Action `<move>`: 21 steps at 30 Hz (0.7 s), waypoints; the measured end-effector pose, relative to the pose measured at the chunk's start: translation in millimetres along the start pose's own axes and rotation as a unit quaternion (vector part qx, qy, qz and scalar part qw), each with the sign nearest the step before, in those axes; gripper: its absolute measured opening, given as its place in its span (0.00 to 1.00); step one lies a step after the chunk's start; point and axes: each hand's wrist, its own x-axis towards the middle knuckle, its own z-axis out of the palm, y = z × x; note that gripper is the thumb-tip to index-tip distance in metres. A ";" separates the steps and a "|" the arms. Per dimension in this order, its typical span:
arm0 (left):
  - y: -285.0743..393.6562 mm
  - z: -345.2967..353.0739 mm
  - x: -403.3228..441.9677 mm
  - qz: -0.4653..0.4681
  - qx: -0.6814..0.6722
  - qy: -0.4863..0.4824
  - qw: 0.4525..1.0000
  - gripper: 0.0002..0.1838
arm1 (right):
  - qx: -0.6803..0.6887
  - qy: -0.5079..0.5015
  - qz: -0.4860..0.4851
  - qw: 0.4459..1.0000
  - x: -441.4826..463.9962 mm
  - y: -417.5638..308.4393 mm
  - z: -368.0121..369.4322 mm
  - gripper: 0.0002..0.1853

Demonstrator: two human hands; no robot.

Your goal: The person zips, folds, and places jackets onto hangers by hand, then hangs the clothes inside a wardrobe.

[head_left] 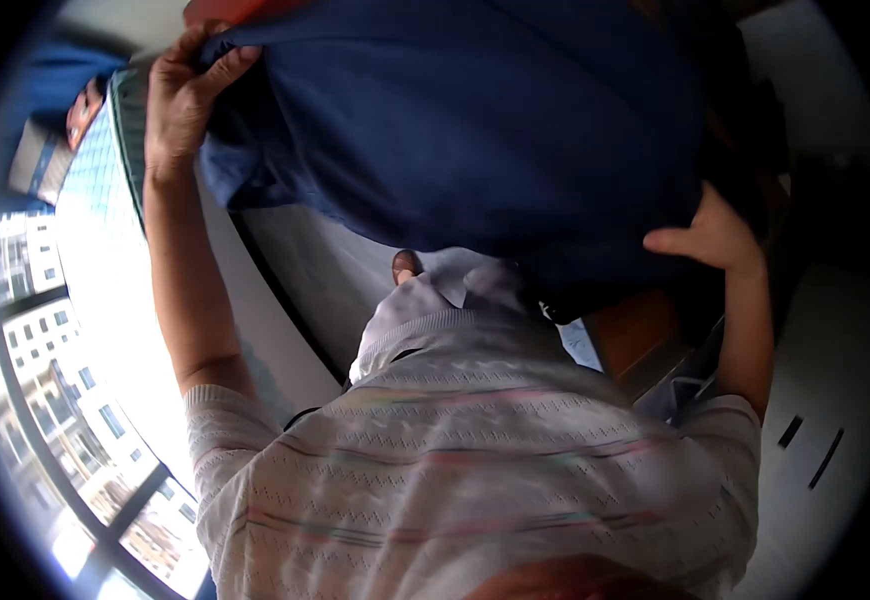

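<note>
A wide dark blue cloth (475, 130) hangs spread between my two hands, its lower edge loose above the floor. Whether it is a garment or a plain sheet I cannot tell. At the upper left, my left hand (190, 95) is closed on the cloth's corner, thumb pressed over the fabric. My right hand (715, 235) grips the right edge, with the thumb on the near face and the fingers hidden behind the cloth. Part of a red object (230, 12) shows beyond the cloth near my left hand; its kind is unclear.
Left of me is a bright window (65, 400) facing buildings, with a pale checked surface (95, 180) beside it. Below the cloth are the grey floor (305, 260) and my brown shoe (406, 264). A brown wooden-looking piece (635, 330) stands by my right side.
</note>
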 end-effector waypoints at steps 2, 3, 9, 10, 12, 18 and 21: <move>11.9 9.9 30.7 0.037 0.000 -0.037 0.999 0.13 | 0.035 -0.059 0.099 0.993 -4.8 12.0 4.5 0.26; 12.4 11.3 46.3 0.014 -0.013 -0.038 0.999 0.13 | 0.049 -0.076 0.125 0.988 -4.2 17.2 0.2 0.24; 25.8 20.1 109.2 0.047 0.128 -0.038 0.990 0.15 | 0.219 0.033 0.062 0.973 -6.9 53.2 -20.7 0.13; 15.2 16.1 116.8 0.033 0.054 -0.051 0.997 0.15 | 0.218 0.076 0.079 0.970 -7.0 57.9 -19.9 0.12; 4.1 21.9 135.6 0.011 0.071 -0.069 0.995 0.16 | 0.210 0.149 0.109 0.960 0.5 71.2 -25.5 0.12; -45.9 75.0 251.7 -0.057 0.121 -0.144 0.981 0.17 | 0.140 0.342 0.195 0.909 72.2 81.6 -91.1 0.15; -97.6 127.1 343.4 -0.069 0.123 -0.237 0.961 0.20 | 0.114 0.328 0.208 0.914 130.4 119.5 -140.8 0.17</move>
